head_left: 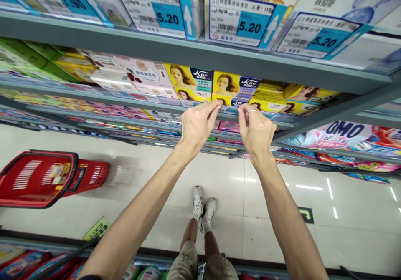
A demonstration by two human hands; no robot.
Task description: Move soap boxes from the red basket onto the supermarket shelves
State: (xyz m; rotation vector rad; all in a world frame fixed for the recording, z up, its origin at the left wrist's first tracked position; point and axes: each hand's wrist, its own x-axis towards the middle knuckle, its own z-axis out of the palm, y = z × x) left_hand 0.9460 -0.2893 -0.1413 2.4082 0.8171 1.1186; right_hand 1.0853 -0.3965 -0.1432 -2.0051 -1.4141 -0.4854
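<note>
Plainly, a price label (229,109) lies on the shelf edge (283,124) below a yellow box (226,84). The left hand (198,122) and right hand (257,129) flank the label, fingers (213,108) pinched together; whether gripping anything, I cannot tell. Well left of it stands a red basket (29,188).

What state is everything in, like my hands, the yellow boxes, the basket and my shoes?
Left hand: grip pinched shut, anything held indistinct
Right hand: grip pinched shut, anything held indistinct
Yellow Nico boxes: stacked, apparently closed
Red basket: open-topped, items inside
5.20 price tags: facing out
Shoes: worn, close together
</note>
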